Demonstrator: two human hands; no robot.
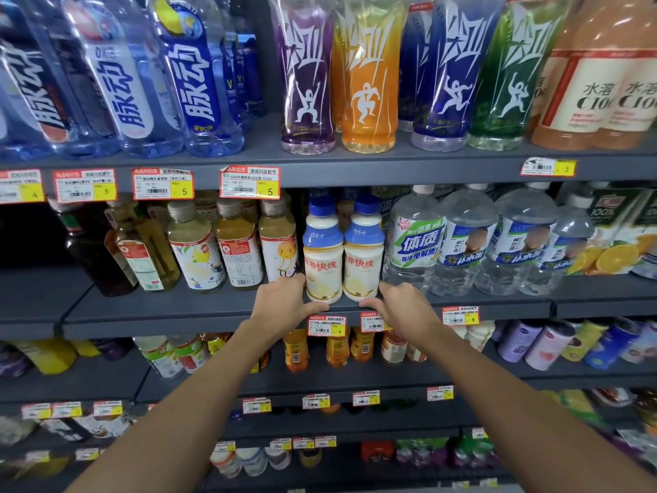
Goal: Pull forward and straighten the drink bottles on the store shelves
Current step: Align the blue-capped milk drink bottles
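Two cream-coloured milk drink bottles with blue caps stand upright side by side at the front edge of the middle shelf (177,314): the left bottle (322,257) and the right bottle (364,257). My left hand (284,304) is at the base of the left bottle, fingers behind it and thumb along the shelf lip in front. My right hand (400,307) mirrors this at the base of the right bottle. Both hands bracket the pair; the fingertips behind the bottles are hidden.
Tea and juice bottles (238,250) stand left of the pair, set further back. Clear electrolyte water bottles (462,243) stand to the right. Sports drinks (366,76) fill the shelf above. Price tags (326,325) hang on the shelf lip. Lower shelves hold more drinks.
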